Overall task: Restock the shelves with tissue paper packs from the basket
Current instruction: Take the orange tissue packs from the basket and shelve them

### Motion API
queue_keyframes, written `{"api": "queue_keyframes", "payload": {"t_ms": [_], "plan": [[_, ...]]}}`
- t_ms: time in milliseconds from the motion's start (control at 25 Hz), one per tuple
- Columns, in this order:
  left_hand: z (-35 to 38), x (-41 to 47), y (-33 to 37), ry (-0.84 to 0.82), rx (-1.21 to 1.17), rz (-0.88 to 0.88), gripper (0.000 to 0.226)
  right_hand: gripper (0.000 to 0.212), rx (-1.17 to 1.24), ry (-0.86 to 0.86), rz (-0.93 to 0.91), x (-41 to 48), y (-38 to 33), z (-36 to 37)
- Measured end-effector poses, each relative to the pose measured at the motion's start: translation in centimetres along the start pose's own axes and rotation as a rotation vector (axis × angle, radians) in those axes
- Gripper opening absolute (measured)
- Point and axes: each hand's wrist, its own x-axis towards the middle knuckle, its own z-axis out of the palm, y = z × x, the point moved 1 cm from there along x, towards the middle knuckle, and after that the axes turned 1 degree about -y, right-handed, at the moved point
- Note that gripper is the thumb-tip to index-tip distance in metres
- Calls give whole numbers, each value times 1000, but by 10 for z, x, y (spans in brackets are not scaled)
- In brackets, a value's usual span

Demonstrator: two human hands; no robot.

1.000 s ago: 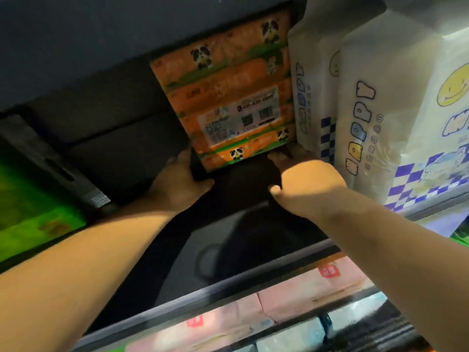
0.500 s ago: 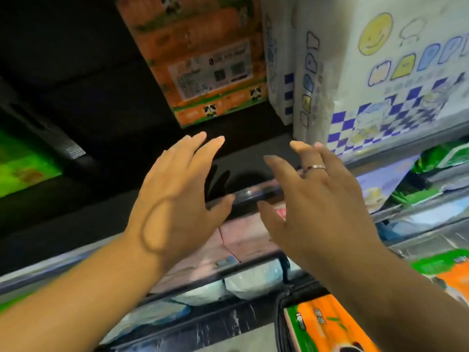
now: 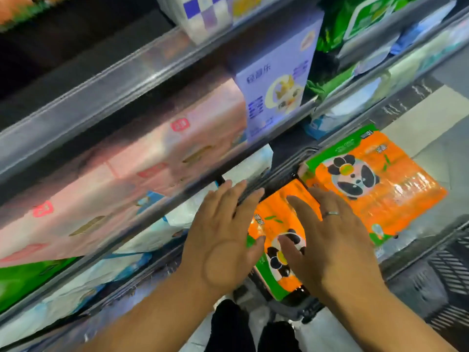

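Observation:
Two orange tissue packs with panda faces lie in the dark basket (image 3: 446, 273) below me. The nearer pack (image 3: 276, 219) sits between my hands, and the larger pack (image 3: 375, 179) lies beyond it to the right. My left hand (image 3: 223, 240) hovers over the nearer pack's left edge with fingers straight and spread. My right hand (image 3: 327, 240), with a ring on one finger, is over its right side, fingers straight. Neither hand grips anything. Whether the palms touch the pack is unclear.
Shelf rails (image 3: 142, 72) run diagonally on the left, with pink packs (image 3: 142, 168), a lilac pack (image 3: 276, 80), white-blue packs (image 3: 157, 237) and green packs (image 3: 355, 21) stacked behind them. Pale floor (image 3: 426, 118) shows at the right.
My hands left the orange pack on the upper shelf and dropped down with my gaze. They now hover open over the packs in the basket.

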Motion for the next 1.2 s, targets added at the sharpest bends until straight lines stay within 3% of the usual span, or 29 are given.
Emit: {"api": "queue_keyframes", "payload": {"t_ms": [280, 480, 680, 880, 1080, 1200], "plan": [[112, 24, 4, -261, 44, 55, 82, 73, -38, -245, 275, -18, 75, 86], [171, 53, 10, -455, 141, 156, 84, 70, -25, -225, 435, -29, 116, 128], [213, 84, 33, -566, 110, 182, 92, 69, -20, -23, 474, -25, 158, 143], [236, 103, 72, -569, -316, -99, 111, 70, -48, 164, 448, 23, 218, 129], [248, 119, 104, -546, -665, -368, 110, 83, -138, 104, 422, 105, 291, 97], [254, 119, 114, -516, -790, -463, 109, 98, -53, -71, 485, 139, 320, 84]]}}
